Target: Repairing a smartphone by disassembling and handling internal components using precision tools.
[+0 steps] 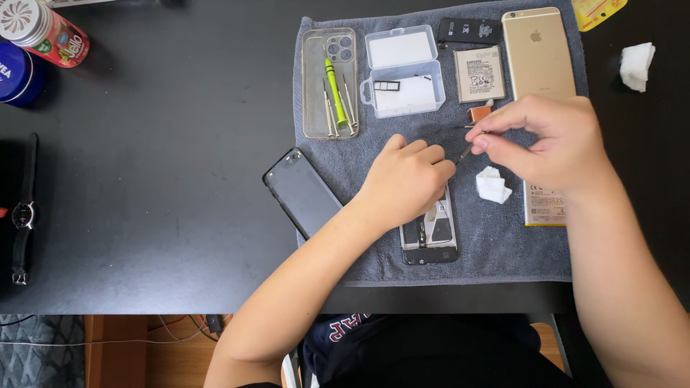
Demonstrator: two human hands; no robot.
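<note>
An opened phone (430,237) with its back off lies on a grey towel (374,237). My left hand (402,179) rests curled on top of the phone, pressing it down. My right hand (546,140) pinches a thin dark tool (466,152) whose tip points down toward the phone's upper end beside my left fingers. A small wad of white tissue (493,185) lies just right of the phone. The dark back cover (302,192) sits at the towel's left edge.
On the towel's far side are a clear phone case (316,108) holding a green screwdriver (333,85) and bits, a clear plastic box (402,70), two batteries (479,73), and a gold phone (537,54). A wristwatch (23,215) and cans (44,32) stand at the left of the black desk.
</note>
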